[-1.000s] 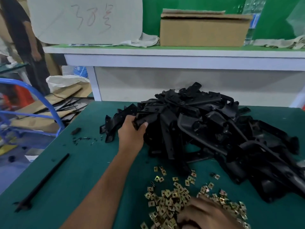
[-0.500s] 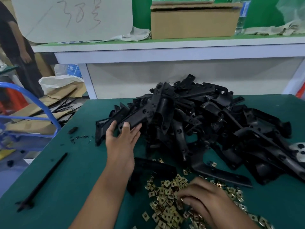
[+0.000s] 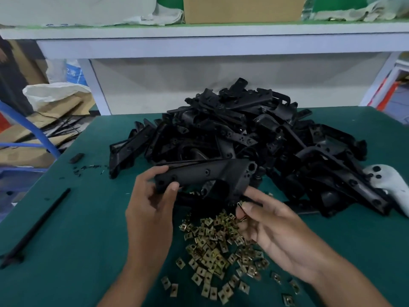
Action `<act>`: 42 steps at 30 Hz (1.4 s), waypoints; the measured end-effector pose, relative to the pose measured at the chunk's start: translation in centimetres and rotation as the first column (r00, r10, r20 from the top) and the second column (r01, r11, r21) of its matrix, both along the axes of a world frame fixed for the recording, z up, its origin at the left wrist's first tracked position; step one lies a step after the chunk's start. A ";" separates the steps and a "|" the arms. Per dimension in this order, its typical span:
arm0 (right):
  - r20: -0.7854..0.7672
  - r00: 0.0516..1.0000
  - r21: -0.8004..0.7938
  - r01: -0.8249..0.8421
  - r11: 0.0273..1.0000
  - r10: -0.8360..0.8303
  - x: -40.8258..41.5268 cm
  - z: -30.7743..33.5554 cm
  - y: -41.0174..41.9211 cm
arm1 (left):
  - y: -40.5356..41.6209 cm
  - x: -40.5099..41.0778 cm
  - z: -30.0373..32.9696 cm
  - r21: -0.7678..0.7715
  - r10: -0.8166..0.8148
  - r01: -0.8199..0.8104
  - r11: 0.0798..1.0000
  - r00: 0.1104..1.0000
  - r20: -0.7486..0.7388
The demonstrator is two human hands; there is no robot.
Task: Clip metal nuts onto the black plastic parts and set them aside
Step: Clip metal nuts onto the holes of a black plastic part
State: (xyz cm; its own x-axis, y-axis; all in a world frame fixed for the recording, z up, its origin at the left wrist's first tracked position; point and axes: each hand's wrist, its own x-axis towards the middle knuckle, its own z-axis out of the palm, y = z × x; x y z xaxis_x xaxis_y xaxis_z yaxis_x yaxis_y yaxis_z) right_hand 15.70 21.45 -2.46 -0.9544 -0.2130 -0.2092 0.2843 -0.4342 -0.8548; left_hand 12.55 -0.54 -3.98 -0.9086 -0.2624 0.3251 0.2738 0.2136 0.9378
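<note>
A big heap of black plastic parts (image 3: 254, 134) lies on the green table (image 3: 66, 240). My left hand (image 3: 152, 196) grips the left end of one black part (image 3: 205, 176), lifted just in front of the heap. My right hand (image 3: 265, 220) pinches a brass metal nut (image 3: 240, 206) between thumb and forefinger, right under that part's lower right end. More nuts seem cupped in its palm. A loose pile of brass nuts (image 3: 214, 247) is spread on the table below both hands.
A thin black rod (image 3: 35, 227) lies at the table's left. Small black scraps (image 3: 76, 158) sit near the left edge. A white controller (image 3: 389, 185) rests at the right beside the heap. A white shelf (image 3: 199, 41) with a cardboard box (image 3: 241, 7) stands behind.
My left hand has pulled one black part out of the heap and lifted it toward me. My right hand has risen from the nut pile with a nut pinched in its fingers.
</note>
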 end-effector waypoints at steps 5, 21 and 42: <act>-0.004 1.000 0.075 0.018 0.997 -0.017 -1.0 1.1 -0.1 | -1.4 0.4 -0.4 -0.296 0.052 -0.053 0.954 0.999 -0.011; -0.212 0.963 0.098 -0.149 0.984 0.167 0.4 1.5 1.5 | -1.7 2.9 3.6 -0.451 -0.428 0.446 0.773 0.892 0.148; -0.125 0.991 -0.044 -0.055 0.998 0.049 0.2 -0.1 0.8 | 2.7 3.0 -1.4 0.647 -0.838 0.625 0.437 0.544 0.041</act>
